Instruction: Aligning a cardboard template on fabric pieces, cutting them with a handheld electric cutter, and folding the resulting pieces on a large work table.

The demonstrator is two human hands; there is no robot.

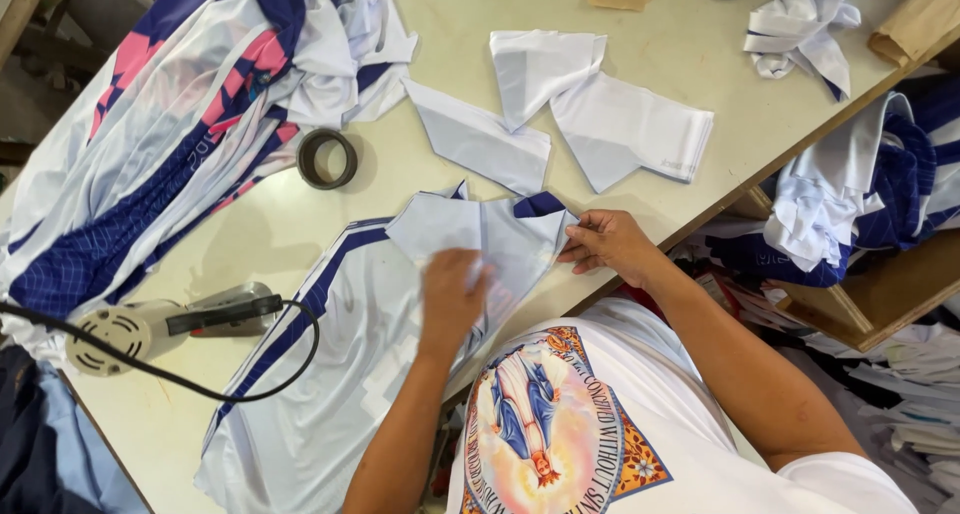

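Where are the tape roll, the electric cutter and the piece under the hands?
tape roll (327, 158), head view, on its ring wall.
electric cutter (120, 331), head view, on its round housing.
white cloth piece (520, 244), head view, bare middle.

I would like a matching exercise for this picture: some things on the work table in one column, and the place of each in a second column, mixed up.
Things:
1. roll of tape
2. electric cutter
3. left hand
4. right hand

Places:
A. at the table's left edge, with a black cable
B. flat on the pale garment piece
C. beside the pink and blue jersey pile
D. pinching the garment's edge at the table rim

Pairs: 1-C, 2-A, 3-B, 4-D
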